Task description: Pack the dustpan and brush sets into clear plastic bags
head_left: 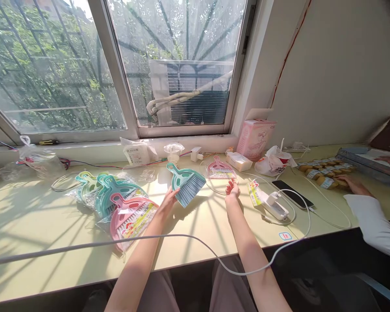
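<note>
My left hand (169, 200) grips a teal dustpan and brush set (187, 184) by its left edge, tilted above the table with the bristles pointing down to the right. My right hand (233, 189) is beside it, palm partly turned up and fingers loosely curled and apart, holding nothing I can see. Just beyond those fingers lies a pink dustpan set (219, 168) with a printed label. Left of my left forearm are a wrapped pink dustpan set (133, 216), several teal sets (112, 190) and a green set (86, 184), overlapping in clear plastic.
A grey cable (94, 244) crosses in front of my forearms. To the right are a yellow label card (254, 193), a power strip (274, 208) and a phone (293, 195). A co-worker's hand (352, 186) touches wrapped round goods (326, 175). A pink box (256, 138) stands near the window.
</note>
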`<state>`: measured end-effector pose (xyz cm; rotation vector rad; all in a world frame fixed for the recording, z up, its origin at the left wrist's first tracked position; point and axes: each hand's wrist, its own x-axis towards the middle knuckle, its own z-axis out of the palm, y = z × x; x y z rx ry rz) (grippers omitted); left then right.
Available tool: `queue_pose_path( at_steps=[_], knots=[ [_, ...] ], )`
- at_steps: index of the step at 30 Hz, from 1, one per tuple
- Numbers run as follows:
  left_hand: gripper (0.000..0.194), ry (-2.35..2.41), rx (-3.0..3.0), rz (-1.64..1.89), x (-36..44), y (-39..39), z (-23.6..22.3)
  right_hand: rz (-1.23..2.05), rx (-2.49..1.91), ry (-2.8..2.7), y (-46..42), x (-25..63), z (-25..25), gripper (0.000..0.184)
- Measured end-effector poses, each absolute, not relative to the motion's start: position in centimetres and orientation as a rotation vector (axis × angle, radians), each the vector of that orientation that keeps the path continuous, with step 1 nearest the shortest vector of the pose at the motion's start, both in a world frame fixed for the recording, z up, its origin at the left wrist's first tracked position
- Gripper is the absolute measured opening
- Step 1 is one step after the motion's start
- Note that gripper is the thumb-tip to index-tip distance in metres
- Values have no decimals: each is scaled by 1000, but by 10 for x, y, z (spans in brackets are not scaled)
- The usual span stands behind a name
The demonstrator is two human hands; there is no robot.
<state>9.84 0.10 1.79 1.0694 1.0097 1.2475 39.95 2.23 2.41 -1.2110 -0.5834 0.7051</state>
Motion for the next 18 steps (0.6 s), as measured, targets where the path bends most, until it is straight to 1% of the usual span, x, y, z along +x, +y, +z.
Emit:
queue_pose_path(
  at_steps=[2,4,7,9,12,15,18],
  knots=[
    [57,1029,1112,1205,99,-1,20,746,-1228,-618,23,383,24,52],
    [58,1055,1172,1150,102,-2,19,755,-1245,-833,21,360,22,49],
    [68,1076,1284,1069,111,-2,11,547,-1295,-1356,10,327,13,39],
    [72,1069,1373,1077,119,-2,2,370,-1362,-1556,3,312,7,31],
    [79,1028,1511,1126,126,0,-9,260,-1446,-1614,1,305,2,24],
    [87,998,1563,1096,129,-1,-14,305,-1436,-1561,8,312,5,16],
    [91,985,1582,1084,135,-5,-13,370,-1375,-1494,16,320,12,19]
  ],
)
